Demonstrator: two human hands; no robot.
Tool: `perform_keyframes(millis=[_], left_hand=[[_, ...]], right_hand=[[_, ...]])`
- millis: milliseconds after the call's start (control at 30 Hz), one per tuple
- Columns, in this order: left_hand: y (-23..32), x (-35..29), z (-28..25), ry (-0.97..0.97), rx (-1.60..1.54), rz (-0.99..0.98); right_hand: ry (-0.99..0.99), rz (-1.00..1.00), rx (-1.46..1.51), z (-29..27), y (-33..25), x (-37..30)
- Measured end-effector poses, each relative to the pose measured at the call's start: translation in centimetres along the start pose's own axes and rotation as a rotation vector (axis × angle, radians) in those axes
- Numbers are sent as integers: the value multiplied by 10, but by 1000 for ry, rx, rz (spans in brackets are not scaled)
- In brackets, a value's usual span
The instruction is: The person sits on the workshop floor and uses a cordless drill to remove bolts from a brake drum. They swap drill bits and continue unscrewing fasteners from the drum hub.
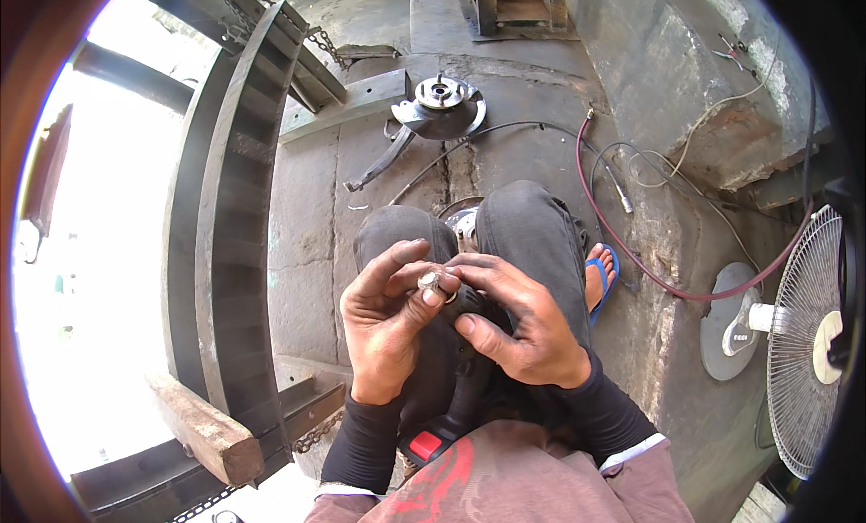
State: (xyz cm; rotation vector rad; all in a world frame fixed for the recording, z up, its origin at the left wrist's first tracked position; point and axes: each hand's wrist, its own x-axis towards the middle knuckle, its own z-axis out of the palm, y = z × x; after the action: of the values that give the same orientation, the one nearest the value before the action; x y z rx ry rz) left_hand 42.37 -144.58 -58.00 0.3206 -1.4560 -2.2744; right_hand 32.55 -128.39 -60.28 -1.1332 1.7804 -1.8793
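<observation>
Over my feed I see a small part (428,279) of shiny metal, a hub (440,92) of bright, smooth metal, rough concrete floor (302,207), matt cloth trousers (525,225), and a coarse wooden block (212,433).

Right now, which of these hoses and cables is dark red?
The thick hose sweeping in a wide curve toward the fan. Its dark red sets it apart from the black hose and the thinner pale cable.
</observation>
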Motion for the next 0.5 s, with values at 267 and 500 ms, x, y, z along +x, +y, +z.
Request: perform_keyframes(millis=[267, 500], left_hand=[[-3, 4, -1, 19, -170, -105], [-9, 3, -1, 43, -241, -67]], right_hand=[[178, 208, 130, 23, -6, -3], [85, -20, 26, 13, 2, 4]])
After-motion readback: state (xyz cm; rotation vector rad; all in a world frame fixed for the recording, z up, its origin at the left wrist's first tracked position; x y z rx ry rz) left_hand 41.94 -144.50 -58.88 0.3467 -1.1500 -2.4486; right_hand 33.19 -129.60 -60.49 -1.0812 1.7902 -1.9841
